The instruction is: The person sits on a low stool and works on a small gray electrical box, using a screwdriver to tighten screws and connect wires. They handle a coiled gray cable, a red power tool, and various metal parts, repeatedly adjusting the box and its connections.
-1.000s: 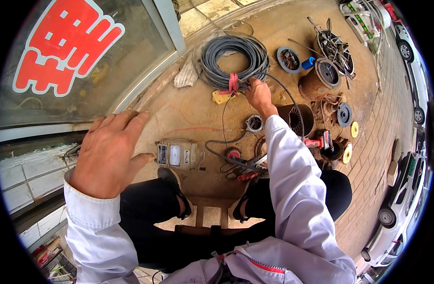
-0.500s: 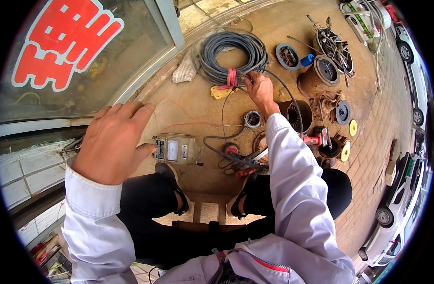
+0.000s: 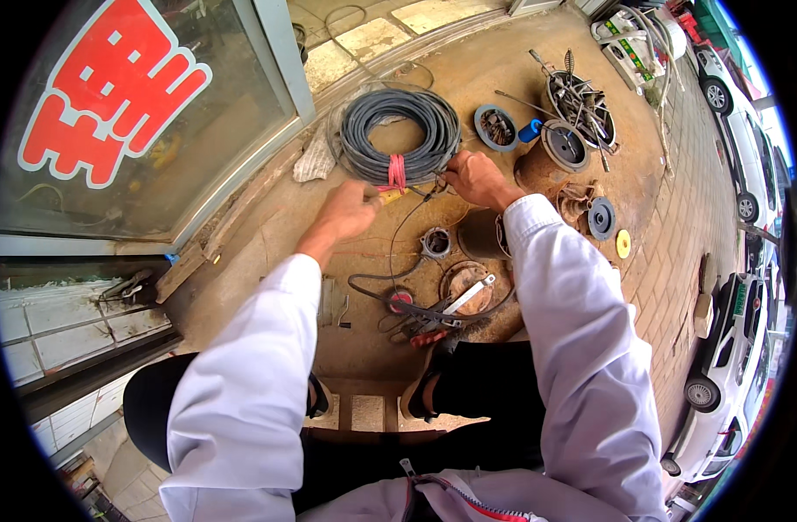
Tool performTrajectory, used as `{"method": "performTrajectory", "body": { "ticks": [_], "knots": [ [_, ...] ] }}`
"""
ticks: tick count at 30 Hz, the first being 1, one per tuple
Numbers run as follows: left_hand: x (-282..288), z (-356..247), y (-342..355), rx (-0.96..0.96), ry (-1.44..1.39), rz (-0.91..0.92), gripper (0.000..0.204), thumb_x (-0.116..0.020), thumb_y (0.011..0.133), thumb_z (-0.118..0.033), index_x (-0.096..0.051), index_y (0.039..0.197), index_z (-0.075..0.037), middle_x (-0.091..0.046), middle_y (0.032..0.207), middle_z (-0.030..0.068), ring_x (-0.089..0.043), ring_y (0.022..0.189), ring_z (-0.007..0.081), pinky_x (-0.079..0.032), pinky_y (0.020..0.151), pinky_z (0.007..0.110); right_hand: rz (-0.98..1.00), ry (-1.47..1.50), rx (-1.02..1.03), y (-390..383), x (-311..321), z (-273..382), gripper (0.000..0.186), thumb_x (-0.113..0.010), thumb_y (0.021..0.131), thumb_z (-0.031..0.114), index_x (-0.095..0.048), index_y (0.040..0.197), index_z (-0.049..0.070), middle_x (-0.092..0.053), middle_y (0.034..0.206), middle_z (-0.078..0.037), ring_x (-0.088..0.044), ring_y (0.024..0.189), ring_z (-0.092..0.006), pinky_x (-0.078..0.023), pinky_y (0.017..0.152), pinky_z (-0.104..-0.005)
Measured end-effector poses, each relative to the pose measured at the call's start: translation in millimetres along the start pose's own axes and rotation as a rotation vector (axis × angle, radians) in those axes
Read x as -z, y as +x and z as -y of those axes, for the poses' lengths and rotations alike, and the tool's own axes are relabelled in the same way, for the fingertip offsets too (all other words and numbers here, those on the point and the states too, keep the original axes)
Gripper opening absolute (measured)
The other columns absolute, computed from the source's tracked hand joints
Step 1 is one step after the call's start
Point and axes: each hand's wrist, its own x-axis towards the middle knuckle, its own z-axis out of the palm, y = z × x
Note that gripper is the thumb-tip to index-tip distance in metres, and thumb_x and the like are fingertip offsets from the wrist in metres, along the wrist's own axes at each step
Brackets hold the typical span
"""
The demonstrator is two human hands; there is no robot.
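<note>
A coil of dark grey cable (image 3: pixel 353 130), tied with a pink-red band (image 3: pixel 397 170), lies on the ground ahead of me. My right hand (image 3: pixel 483 181) is closed in a pinch on a black cable (image 3: pixel 426 198) at the coil's lower right edge. My left hand (image 3: pixel 348 214) is at the lower left of the coil, its fingers curled together beside a yellow block (image 3: pixel 390 197). What those fingers hold, if anything, is hidden. A grey box (image 3: pixel 329 300) is mostly covered by my left sleeve.
Nearer me lie a metal ring-shaped part (image 3: pixel 435 243), a red round piece (image 3: pixel 400 301) and red-handled pliers (image 3: pixel 429 337). At right stand a rusty cylinder (image 3: pixel 537 168) and a basin of tools (image 3: pixel 581 109). A glass door (image 3: pixel 233 104) bounds the left; parked cars (image 3: pixel 729 365) stand far right.
My left hand has moved from above the meter box, fingers spread, forward and right to the coil, and its fingers have closed. My right hand stays at the cable. The view has shifted.
</note>
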Motion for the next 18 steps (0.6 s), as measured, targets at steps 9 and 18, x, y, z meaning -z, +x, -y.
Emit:
{"method": "performTrajectory", "body": {
  "ticks": [9, 18],
  "knots": [
    [-95, -5, 72, 0.327, -1.088, 0.091, 0.029, -0.061, 0.103, -0.032, -0.065, 0.115, -0.007, -0.069, 0.112, 0.0058, -0.068, 0.096, 0.0188, -0.054, 0.083, 0.035, 0.151, 0.228, 0.073, 0, 32, 0, 0.020, -0.065, 0.094, 0.015, -0.071, 0.101, -0.003, -0.067, 0.075, -0.021, -0.066, 0.068, -0.0301, -0.052, 0.065, -0.0406],
    [-113, -6, 69, 0.118, -0.669, -0.104, 0.031, -0.075, 0.091, -0.023, -0.070, 0.112, -0.001, -0.073, 0.093, 0.0056, -0.067, 0.082, 0.0137, -0.053, 0.072, 0.028, 0.149, 0.189, 0.130, 13, 14, -3, 0.023, -0.061, 0.095, 0.014, -0.068, 0.110, -0.002, -0.068, 0.089, -0.025, -0.067, 0.084, -0.0412, -0.052, 0.075, -0.0458]
  ]
}}
